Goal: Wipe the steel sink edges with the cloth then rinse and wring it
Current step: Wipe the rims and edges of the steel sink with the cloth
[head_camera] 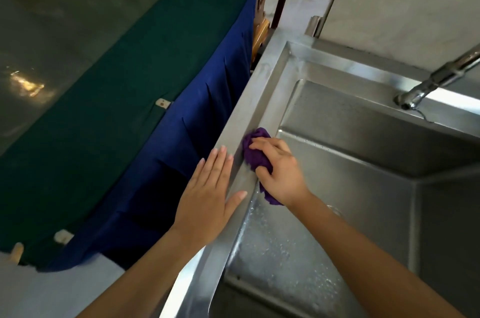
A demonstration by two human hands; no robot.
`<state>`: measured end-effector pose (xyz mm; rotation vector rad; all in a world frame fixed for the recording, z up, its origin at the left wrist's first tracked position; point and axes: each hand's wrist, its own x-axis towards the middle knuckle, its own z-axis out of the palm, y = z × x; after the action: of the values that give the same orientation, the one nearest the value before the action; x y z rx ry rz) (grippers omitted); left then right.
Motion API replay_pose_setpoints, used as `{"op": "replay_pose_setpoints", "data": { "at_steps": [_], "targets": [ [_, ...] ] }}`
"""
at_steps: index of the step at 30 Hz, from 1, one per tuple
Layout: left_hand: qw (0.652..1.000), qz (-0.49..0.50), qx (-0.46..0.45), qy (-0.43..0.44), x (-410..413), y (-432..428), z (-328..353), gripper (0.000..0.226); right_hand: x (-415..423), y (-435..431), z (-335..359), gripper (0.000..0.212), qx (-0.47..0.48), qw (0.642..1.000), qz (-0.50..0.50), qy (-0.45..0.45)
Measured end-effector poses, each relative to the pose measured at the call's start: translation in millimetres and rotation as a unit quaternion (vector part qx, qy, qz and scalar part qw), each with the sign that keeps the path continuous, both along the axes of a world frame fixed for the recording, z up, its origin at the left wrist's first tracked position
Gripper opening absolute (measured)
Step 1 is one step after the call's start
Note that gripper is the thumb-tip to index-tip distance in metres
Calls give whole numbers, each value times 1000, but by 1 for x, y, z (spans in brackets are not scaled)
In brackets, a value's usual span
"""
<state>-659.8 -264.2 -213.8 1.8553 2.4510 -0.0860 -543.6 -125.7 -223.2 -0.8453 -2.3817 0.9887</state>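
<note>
A steel sink (262, 89) fills the right half of the view, its left rim running from top centre toward the bottom. A bunched purple cloth (253, 153) lies pressed on that rim's inner ledge, with my right hand (281, 171) closed over it. My left hand (210, 198) rests flat on the outer edge of the same rim, fingers together, holding nothing. Part of the cloth is hidden under my right palm. Water droplets cover the ledge below the cloth.
A chrome faucet (426, 86) reaches in from the right over the deep basin (363, 151). Left of the sink stands a table under a green cloth (109, 99) with a blue skirt (207, 110). A grey wall panel (402, 1) rises behind the sink.
</note>
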Motion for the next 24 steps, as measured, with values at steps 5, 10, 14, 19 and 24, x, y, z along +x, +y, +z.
{"op": "replay_pose_setpoints", "data": {
  "at_steps": [5, 10, 14, 19, 24],
  "targets": [
    [1000, 1, 13, -12, 3, -18, 1, 75, 9, -36, -5, 53, 9, 1000, 12, -10],
    [999, 13, 32, -27, 4, -15, 0, 74, 8, -30, -3, 50, -49, 997, -52, 27],
    [997, 16, 64, -32, -1, 5, -2, 73, -15, 10, 8, 51, -37, 991, -120, 50],
    [998, 25, 50, -18, -1, 20, -8, 73, -55, 52, 0, 53, 60, 997, 31, -20],
    [999, 20, 45, -20, -1, 20, -7, 76, -77, 99, -4, 48, 79, 995, -3, -56]
  ]
}}
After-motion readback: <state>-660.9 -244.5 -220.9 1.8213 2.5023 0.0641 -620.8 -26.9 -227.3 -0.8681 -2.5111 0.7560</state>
